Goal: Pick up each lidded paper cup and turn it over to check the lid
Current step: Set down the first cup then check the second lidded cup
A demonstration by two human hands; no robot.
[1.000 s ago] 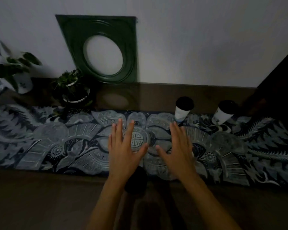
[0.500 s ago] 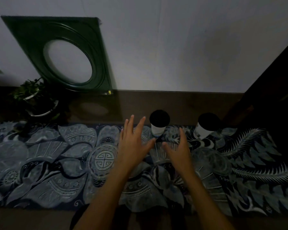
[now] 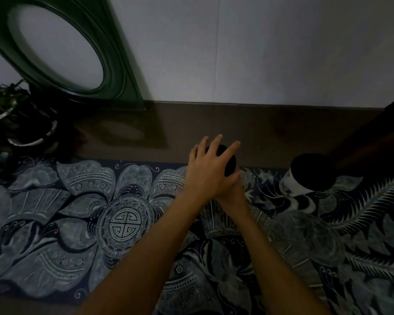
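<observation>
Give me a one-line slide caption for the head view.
Left hand spread over the black-lidded paper cup, right hand beneath; second black-lidded cup stands apart on patterned blue cloth.

Dim room, low light, colours muted. Plain pale grey-white wall [image 3: 271, 48] fills the top, with a faint vertical seam near the middle. Dark brown wooden tabletop [image 3: 248, 123] meets the wall in a straight line. A dark green square frame with a large oval opening [image 3: 123, 71] leans tilted against the wall at upper left, its reflection faint on the wood below. A leafy green plant in a dark round pot [image 3: 25, 123] stands at the left edge, blurred. A dark blue patterned cloth with pale floral and feather motifs [image 3: 123, 226] covers the near tabletop. Dark, unclear shape at right edge.
</observation>
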